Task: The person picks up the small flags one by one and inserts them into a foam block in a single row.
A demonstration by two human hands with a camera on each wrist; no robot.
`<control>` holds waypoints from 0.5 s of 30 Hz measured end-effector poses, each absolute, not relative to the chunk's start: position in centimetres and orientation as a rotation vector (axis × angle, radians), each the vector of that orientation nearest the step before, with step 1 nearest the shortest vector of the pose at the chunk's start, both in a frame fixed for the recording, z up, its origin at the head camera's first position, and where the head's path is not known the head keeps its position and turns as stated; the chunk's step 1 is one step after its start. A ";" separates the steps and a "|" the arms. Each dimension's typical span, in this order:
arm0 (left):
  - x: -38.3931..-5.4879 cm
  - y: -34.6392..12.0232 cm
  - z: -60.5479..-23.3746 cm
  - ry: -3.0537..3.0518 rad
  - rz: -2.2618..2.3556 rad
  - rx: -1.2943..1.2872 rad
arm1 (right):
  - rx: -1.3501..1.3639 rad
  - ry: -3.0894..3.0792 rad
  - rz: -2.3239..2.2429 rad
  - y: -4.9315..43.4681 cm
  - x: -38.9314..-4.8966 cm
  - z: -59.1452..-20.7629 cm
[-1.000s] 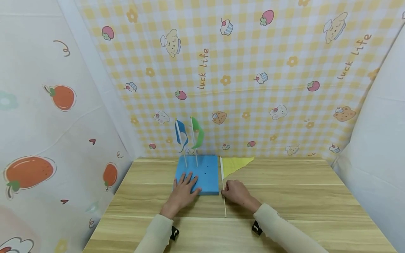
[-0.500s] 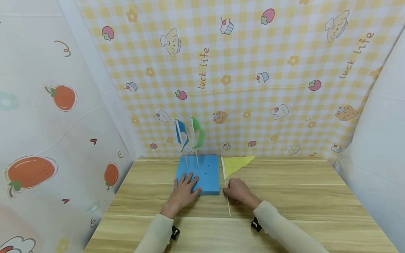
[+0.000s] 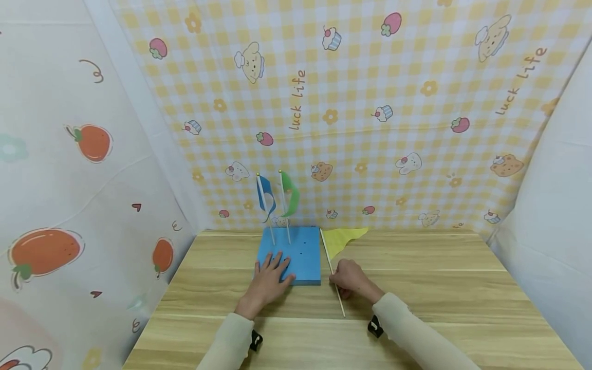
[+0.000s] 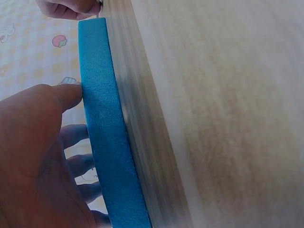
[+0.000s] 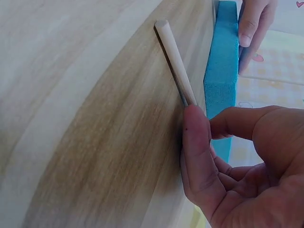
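Observation:
A blue foam board with small dark holes lies flat on the table. My left hand rests on its front left part, fingers spread; in the left wrist view the fingertips lie on its top face. A blue flag and a green flag stand upright in the board's back left. Right of the board, my right hand pinches the wooden stick of a yellow pennant flag between thumb and finger. The stick's bare lower end lies close over the table in the right wrist view.
The wooden table spreads to both sides. A yellow checked cloth hangs behind it, and white cloths close in the sides. Black straps show at both sleeves.
The yellow flag has turned: its lower stick end has swung right and its top slightly left. My right hand has shifted a little to the right. My left hand stays put.

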State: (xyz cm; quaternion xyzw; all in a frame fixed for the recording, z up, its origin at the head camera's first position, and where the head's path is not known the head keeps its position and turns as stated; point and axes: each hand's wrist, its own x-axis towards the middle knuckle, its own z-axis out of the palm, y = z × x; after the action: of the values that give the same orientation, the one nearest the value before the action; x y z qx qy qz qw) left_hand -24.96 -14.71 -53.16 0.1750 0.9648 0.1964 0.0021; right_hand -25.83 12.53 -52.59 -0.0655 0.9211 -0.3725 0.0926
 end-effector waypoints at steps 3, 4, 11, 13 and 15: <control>-25.0 -14.7 -53.1 3.025 0.620 0.547 | -0.175 2.721 -1.122 12.5 -25.8 -52.5; -25.0 -14.7 -53.1 3.024 0.621 0.547 | -0.171 2.719 -1.126 12.5 -25.8 -52.4; -24.9 -14.7 -53.1 3.026 0.616 0.550 | -0.169 2.695 -1.170 12.6 -25.7 -52.5; -24.9 -14.7 -53.1 3.027 0.613 0.551 | -0.168 2.682 -1.193 12.7 -25.7 -52.6; -24.9 -14.7 -53.1 3.026 0.612 0.551 | -0.160 2.671 -1.217 12.8 -25.7 -52.7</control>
State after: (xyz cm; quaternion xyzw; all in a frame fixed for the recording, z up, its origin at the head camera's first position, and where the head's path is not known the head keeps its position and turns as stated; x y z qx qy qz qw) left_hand -24.92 -14.72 -53.10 0.1757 0.9649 0.1950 0.0028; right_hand -25.69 12.84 -52.70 -0.0542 0.9040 -0.4118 0.1010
